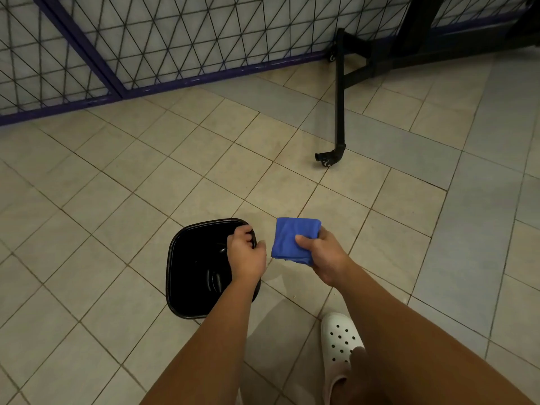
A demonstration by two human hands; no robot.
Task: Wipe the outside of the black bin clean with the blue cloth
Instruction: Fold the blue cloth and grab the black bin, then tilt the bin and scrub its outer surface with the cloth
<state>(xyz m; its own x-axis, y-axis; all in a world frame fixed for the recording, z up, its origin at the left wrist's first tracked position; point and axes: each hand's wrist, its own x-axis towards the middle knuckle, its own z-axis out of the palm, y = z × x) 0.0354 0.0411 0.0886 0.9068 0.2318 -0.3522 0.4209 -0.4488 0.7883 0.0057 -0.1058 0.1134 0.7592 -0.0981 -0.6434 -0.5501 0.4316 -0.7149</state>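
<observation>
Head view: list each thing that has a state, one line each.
black bin: upright, no lid, rim gripped.
blue cloth: folded, held clear of the bin.
left hand: grips the bin's rim.
right hand: pinches the blue cloth.
white clog: being worn.

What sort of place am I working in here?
Likely a fenced utility or recreation area: beige square floor tiles, a purple-framed wire mesh fence and a black metal wheeled frame. The left hand grips the black plastic bin; the right hand holds the folded blue cloth.
</observation>
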